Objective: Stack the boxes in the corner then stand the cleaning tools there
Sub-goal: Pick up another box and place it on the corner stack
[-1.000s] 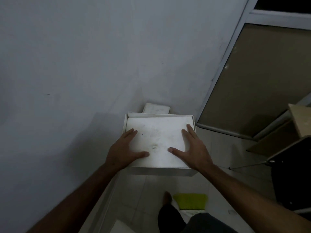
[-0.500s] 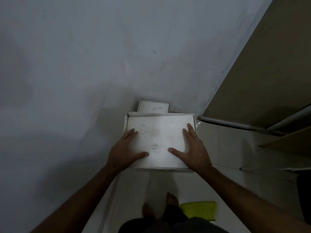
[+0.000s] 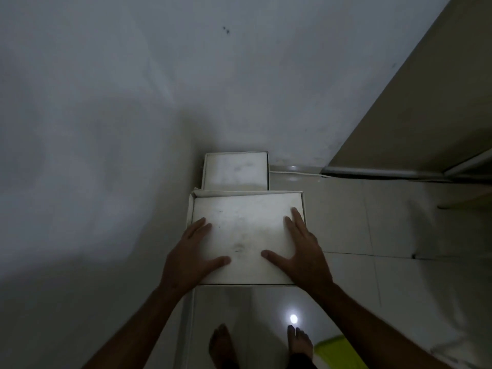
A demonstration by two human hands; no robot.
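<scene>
**Carrying the big box down toward the corner**

Holding the large white box (image 3: 246, 235) from both sides, the person has it just in front of the smaller white box (image 3: 235, 170) that sits on the floor in the corner, against the wall (image 3: 106, 129). Compared with a second ago, much more of the smaller box's top now shows beyond the large box's far edge. The left hand (image 3: 190, 258) grips the box's left near corner, fingers spread flat on the lid, thumb stretched inward. The right hand (image 3: 300, 249) mirrors it on the right side, also grasping the box. Neither grip has changed.

Around them, the view has tipped downward: the brown door panel (image 3: 415, 107) has slid to the right edge, and both bare feet (image 3: 222, 344) now stand on the tiled floor (image 3: 372, 222). A bright spot of light (image 3: 293, 319) has appeared on the tile. The green cleaning tool (image 3: 335, 352) lies at the bottom right, partly hidden by the right forearm.
</scene>
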